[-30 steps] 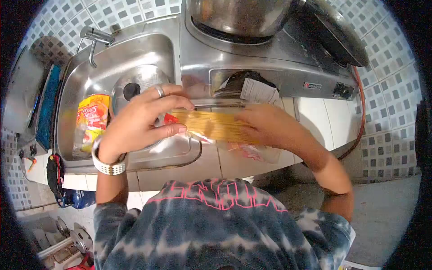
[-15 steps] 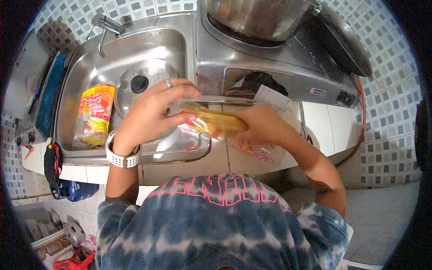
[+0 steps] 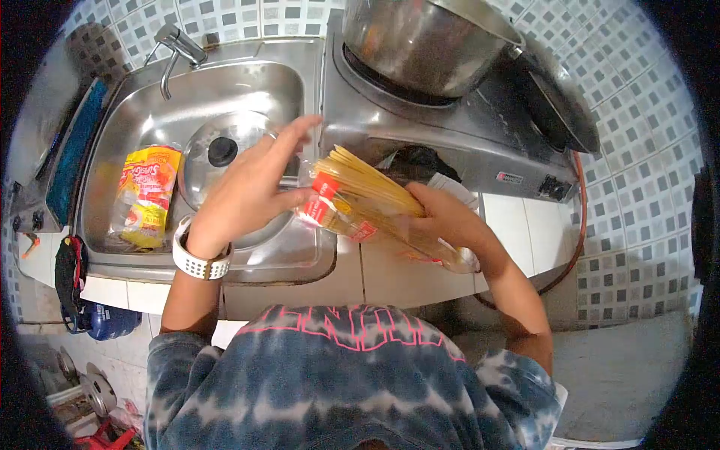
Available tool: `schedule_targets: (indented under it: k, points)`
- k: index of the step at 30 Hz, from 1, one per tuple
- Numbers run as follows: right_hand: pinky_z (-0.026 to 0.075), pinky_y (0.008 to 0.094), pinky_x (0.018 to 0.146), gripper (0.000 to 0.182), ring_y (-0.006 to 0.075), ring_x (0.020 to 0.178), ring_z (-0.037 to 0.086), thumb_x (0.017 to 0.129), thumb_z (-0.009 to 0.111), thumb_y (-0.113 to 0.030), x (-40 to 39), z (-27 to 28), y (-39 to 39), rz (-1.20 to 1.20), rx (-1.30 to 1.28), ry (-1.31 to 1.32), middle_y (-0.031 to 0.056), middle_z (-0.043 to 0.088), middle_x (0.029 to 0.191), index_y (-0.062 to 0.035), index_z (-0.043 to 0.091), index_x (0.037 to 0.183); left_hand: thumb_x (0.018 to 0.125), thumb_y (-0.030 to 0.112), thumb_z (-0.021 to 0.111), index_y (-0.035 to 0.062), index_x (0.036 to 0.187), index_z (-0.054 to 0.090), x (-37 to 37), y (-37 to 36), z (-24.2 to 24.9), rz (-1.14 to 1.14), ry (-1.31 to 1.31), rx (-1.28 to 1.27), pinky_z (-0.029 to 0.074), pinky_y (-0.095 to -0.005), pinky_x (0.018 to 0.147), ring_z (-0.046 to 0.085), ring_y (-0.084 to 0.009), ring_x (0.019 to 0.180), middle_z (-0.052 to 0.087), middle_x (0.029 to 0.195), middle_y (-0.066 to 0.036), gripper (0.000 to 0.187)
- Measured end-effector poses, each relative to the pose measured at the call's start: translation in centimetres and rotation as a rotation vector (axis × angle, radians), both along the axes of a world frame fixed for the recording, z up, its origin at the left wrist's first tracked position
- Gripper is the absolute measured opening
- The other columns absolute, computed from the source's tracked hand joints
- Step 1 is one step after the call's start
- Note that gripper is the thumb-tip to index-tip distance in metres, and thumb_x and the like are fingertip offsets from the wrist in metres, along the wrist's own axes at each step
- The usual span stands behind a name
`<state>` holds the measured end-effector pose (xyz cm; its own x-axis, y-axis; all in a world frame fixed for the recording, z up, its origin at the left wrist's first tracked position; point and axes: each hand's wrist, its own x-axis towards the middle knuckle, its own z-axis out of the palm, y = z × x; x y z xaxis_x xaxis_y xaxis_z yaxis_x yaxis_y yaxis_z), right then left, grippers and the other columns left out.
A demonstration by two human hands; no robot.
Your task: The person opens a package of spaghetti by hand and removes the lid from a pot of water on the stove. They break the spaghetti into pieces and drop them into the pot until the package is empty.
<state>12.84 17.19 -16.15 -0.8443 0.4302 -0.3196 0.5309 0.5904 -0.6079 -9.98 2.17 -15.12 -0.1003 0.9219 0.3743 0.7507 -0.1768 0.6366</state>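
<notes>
Tiled wall [image 3: 634, 127] at 2 o'clock, stove [image 3: 487, 124] at 1, steel sink [image 3: 247, 82] at 10, counter [image 3: 386, 277] at 6. My pot's [image 3: 427, 56] cut off up at 12. Spaghetti pack [image 3: 375, 206] sits dead centre, right hand [image 3: 446, 217] gripping it, fingers partly hidden; left hand's [image 3: 247, 180] wide open, can't tell if touching.

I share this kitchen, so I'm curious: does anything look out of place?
The yellow-orange packet lies in the sink beside a lid, an odd spot for packaging. I see no spill.
</notes>
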Motion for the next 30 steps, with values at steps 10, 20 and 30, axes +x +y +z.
schedule_targets:
  k: [10,20,30]
  points:
    - [0.042,0.0383,0.069,0.033,0.036,0.084,0.054,0.077,0.057,-0.025,0.5,-1.4,1.0,0.076,0.165,0.003,0.0212,0.056,0.086,0.0002,0.047,0.096,0.068,0.011,0.068,0.0069,0.085,0.051,-0.2,-0.9,-0.7,0.044,-0.023,-0.12,0.043,-0.0351,0.061,0.055,-0.026,0.072,0.053,0.075,-0.01,0.024]
    - [0.042,0.0328,0.066,0.035,0.0235,0.074,0.055,0.079,0.059,-0.025,0.7,0.0,1.7,0.021,0.107,0.214,0.0119,0.055,0.076,-0.0008,0.048,0.102,0.066,0.009,0.069,0.006,0.088,0.05,-0.6,-0.8,-0.4,0.036,-0.097,-0.171,0.045,-0.0325,0.065,0.057,-0.024,0.077,0.055,0.082,-0.009,0.028]
    - [0.037,0.0224,0.046,0.034,0.0068,0.053,0.045,0.08,0.061,-0.021,1.3,4.3,2.8,-0.411,-0.205,0.648,-0.0012,0.047,0.066,-0.0019,0.046,0.105,0.068,0.022,0.069,0.0069,0.103,0.05,-0.8,1.7,2.6,-0.194,0.12,-0.035,0.043,-0.0346,0.078,0.053,-0.0259,0.092,0.055,0.095,-0.011,0.042]
